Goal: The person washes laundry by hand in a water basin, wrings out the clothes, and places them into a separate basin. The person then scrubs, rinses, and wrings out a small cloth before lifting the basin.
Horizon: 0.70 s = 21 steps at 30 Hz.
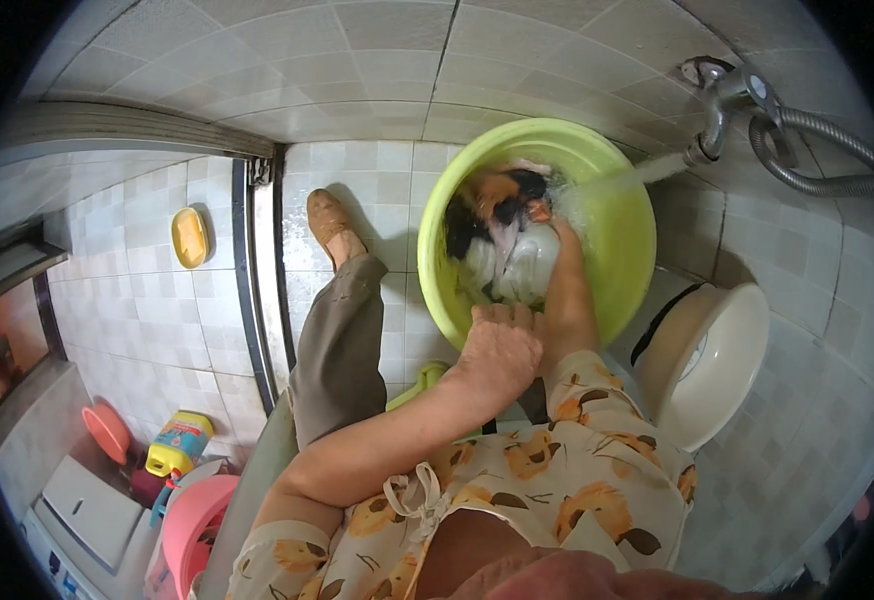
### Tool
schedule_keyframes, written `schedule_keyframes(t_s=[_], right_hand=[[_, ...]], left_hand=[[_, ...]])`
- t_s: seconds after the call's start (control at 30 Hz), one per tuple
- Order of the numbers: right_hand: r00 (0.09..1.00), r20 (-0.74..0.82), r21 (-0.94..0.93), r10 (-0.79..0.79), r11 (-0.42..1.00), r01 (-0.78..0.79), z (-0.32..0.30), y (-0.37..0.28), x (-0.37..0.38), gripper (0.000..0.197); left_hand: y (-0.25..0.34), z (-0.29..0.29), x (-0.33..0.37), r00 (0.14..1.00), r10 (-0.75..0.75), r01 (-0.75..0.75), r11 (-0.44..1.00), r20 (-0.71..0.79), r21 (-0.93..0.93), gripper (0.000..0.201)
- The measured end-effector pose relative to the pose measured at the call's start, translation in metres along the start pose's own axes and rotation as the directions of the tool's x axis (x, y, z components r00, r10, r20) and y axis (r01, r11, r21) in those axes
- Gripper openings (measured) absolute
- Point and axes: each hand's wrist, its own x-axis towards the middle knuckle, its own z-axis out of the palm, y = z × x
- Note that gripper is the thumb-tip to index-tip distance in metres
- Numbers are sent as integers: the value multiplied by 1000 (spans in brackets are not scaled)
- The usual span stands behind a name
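Observation:
A yellow-green basin (633,262) stands in front of me, with wet clothes (523,262) in it, white, black and orange. Water streams from a metal tap (722,110) into the basin's right side. My right hand (557,226) reaches down among the clothes, its fingers hidden by splashing water and fabric. At the basin's near rim, beside my right forearm, is my left hand (502,345). Its fingers are curled closed near the pale cloth; what they hold is hidden beneath them.
To the right a cream basin (722,370) leans on its side, near a metal hose (827,185). A door track (267,290) runs along the left. Beyond it are a yellow oval dish (190,238), a yellow bottle (179,442) and a pink basin (185,520).

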Motion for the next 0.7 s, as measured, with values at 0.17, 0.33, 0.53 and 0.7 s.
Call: schedule_keyframes(t_s=[0.17, 0.33, 0.53, 0.7], right_hand=[[991, 123, -80, 45, 996, -35, -1, -1, -18, 41], [973, 226, -55, -42, 997, 55, -20, -21, -57, 42], [990, 99, 43, -98, 995, 94, -70, 12, -82, 43], [999, -12, 191, 33, 981, -30, -139, -85, -186, 50]], left_hand=[[1, 0, -2, 998, 58, -61, 992, 30, 111, 34], [-1, -2, 5, 981, 36, -53, 995, 192, 82, 33], [8, -21, 17, 996, -36, 37, 999, 82, -19, 37], [-18, -18, 4, 971, -155, 174, 980, 180, -97, 38]])
